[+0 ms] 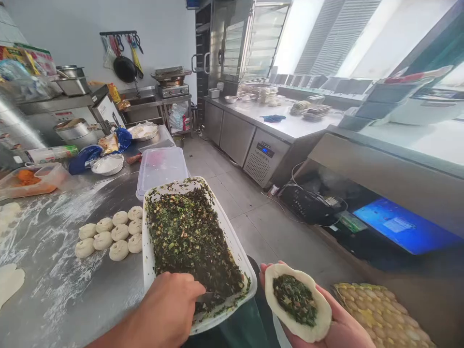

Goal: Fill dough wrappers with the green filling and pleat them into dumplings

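Note:
My left hand (174, 304) is closed around a flat metal utensil (207, 296), whose tip is in the dark green chopped filling (184, 232); its handle is hidden in my fist. The filling lies in a white rectangular tub (237, 241) at the table edge. To the right of the tub, my right hand (342, 321) is palm up, cupping a round dough wrapper (319, 328). A mound of green filling (295, 299) sits in the middle of that wrapper, and its edge is unfolded. Several pleated buns (119, 233) stand in rows left of the tub.
A translucent lid (161, 166) lies behind the tub. Flour dusts the steel table (83, 290), with flat dough (10, 285) at its left edge. A bowl of flour (108, 164) stands farther back. Egg trays (380, 314) are low at right; a steel counter (232, 125) stands across the floor.

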The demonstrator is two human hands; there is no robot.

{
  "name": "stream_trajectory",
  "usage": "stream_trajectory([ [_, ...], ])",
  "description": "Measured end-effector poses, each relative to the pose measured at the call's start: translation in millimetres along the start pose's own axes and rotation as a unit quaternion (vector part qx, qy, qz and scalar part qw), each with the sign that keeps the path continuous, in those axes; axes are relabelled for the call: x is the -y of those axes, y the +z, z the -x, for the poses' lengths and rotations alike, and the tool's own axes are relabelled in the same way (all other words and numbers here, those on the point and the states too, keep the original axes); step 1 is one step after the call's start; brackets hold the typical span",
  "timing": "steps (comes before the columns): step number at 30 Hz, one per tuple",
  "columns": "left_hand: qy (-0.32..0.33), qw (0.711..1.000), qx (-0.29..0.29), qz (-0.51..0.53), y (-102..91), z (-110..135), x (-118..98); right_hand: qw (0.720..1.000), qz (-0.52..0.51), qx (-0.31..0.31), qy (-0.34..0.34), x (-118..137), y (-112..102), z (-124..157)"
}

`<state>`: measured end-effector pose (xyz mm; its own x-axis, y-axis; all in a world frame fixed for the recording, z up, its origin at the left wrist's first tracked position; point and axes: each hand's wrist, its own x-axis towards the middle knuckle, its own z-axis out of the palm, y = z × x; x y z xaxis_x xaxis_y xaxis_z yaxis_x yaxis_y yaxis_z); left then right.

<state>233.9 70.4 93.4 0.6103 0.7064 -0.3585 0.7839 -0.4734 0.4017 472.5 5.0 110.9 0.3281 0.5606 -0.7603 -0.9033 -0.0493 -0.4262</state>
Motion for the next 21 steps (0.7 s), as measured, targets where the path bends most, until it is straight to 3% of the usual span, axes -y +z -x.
stream_trajectory([
  [6, -0.034, 0.978, -0.01, 0.205, -10.6, -1, 15, 1.0, -0.027, -0.012, -0.004, 7, 0, -5],
  [11, -0.083, 0.968, -0.038, 0.232, -25.8, -1, 21, 0.997, 0.02, 0.057, -0.057, 0, 7, -11],
  [14, -0.08, 0.964, -0.066, 0.246, -34.6, 3, 23, 0.994, 0.005, 0.104, -0.021, -15, 15, -16],
  [16, -0.054, 0.965, -0.098, 0.236, -34.7, 6, 24, 0.991, -0.026, 0.124, 0.032, -28, 23, -17],
  [18, 0.013, 0.97, -0.156, 0.188, -26.6, 9, 24, 0.985, -0.047, 0.151, 0.07, -43, 30, -17],
  [21, 0.113, 0.948, -0.295, 0.047, 1.4, 16, 18, 0.974, -0.063, 0.187, 0.109, -65, 37, -15],
])
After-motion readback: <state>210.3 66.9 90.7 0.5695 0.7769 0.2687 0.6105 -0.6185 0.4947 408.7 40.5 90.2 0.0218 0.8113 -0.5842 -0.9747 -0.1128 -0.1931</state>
